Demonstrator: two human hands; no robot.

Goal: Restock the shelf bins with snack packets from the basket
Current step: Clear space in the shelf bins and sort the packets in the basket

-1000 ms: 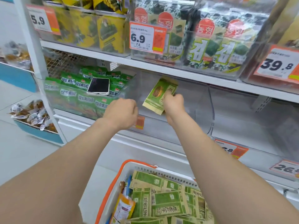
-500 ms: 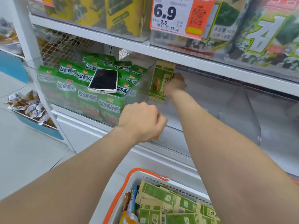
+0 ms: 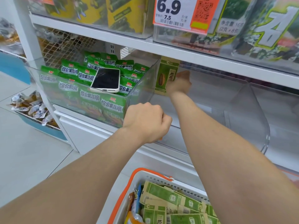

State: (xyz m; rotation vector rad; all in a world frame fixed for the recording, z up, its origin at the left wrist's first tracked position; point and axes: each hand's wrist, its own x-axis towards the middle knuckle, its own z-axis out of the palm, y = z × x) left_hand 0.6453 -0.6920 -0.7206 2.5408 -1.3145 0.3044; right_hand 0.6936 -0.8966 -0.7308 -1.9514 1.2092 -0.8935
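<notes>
My right hand [image 3: 178,83] reaches deep into a clear shelf bin [image 3: 210,113] and holds a green sunflower-seed packet [image 3: 165,75] upright against the bin's left wall near the back. My left hand [image 3: 146,122] grips the bin's front edge with curled fingers. Below, a white basket with an orange rim [image 3: 129,180] holds several more green seed packets [image 3: 169,206].
The bin to the left [image 3: 53,92] is full of bright green snack bags with a white phone [image 3: 106,80] lying on top. Seaweed packs and a 6.9 price tag [image 3: 181,12] fill the shelf above. Another clear bin [image 3: 275,118] sits to the right. A blue tray of wrapped snacks [image 3: 30,109] stands on the floor at left.
My right hand has carried the seed packet from the bin's front to its back left and turned it upright. The view has moved closer to the shelf. My left hand stays on the bin's edge.
</notes>
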